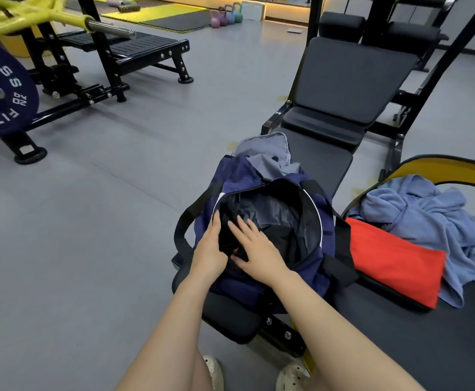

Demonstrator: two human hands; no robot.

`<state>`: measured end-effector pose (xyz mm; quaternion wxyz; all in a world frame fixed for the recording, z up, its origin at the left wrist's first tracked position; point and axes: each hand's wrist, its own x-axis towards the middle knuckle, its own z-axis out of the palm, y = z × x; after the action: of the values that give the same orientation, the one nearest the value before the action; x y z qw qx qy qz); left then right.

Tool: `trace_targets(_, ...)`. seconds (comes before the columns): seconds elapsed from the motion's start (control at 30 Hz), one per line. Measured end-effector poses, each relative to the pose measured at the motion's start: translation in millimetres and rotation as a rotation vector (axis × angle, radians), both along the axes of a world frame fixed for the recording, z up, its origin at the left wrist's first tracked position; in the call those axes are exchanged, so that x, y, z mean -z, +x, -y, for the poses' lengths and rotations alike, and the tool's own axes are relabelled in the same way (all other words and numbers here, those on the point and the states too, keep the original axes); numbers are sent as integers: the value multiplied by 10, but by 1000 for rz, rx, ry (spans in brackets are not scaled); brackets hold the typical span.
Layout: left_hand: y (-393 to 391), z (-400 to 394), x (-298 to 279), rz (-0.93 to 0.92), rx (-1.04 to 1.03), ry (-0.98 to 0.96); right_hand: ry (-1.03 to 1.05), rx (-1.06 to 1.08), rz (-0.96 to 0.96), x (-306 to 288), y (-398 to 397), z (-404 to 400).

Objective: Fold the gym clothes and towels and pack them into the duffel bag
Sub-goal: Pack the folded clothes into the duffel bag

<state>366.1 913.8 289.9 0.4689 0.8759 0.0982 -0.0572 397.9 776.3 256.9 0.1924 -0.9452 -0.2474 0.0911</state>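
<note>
A navy duffel bag [244, 176] with black straps sits open on a black weight bench [337, 162]. Its grey end flap stands up at the far side. Inside lies a black garment [281, 235] over the dark lining. My left hand [208, 249] holds the near left edge of that garment at the bag's opening. My right hand [256, 246] lies flat on the black garment with straight fingers. To the right, a folded red cloth [394, 258] and a crumpled blue towel [428, 218] rest on a second black pad.
A yellow-edged black pad [400, 342] carries the red cloth and the towel. A barbell rack with a dark weight plate [2, 88] stands at the left on grey floor [89, 221]. Kettlebells [226, 15] line the far wall. My white shoes [292, 373] show at the bottom.
</note>
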Motion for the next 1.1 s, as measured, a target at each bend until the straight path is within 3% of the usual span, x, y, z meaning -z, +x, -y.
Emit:
trace_targets(0.2,-32,40,-90,74,-111,-23,-405,-46,-87,133,91,-176)
trace_targets(0.3,-90,19,-141,141,-78,79,-435,-90,-139,63,91,-189)
trace_targets(0.37,-96,-13,-114,154,12,211,-331,-110,-144,-73,78,-94)
trace_targets(0.43,-51,-13,-52,140,95,447,-163,-54,-4,-231,55,102)
trace_targets(0.47,-33,7,-30,180,111,571,-68,20,164,-294,53,225)
trace_targets(0.53,14,99,14,374,114,738,90,271,524,-340,66,535)
trace_targets(0.57,21,178,14,464,140,762,162,424,558,-355,54,674)
trace_targets(0.67,32,463,57,472,342,705,255,720,162,-368,-79,885)
trace_targets(0.73,66,616,105,220,395,567,260,749,-36,-311,-130,929)
trace_targets(0.83,181,777,210,-12,393,489,292,719,-108,-254,-128,984)
trace_targets(0.9,239,864,263,-92,386,539,300,717,-135,-217,-116,1028)
trace_targets(1.1,317,963,211,24,215,440,322,778,-115,-218,-69,1105)
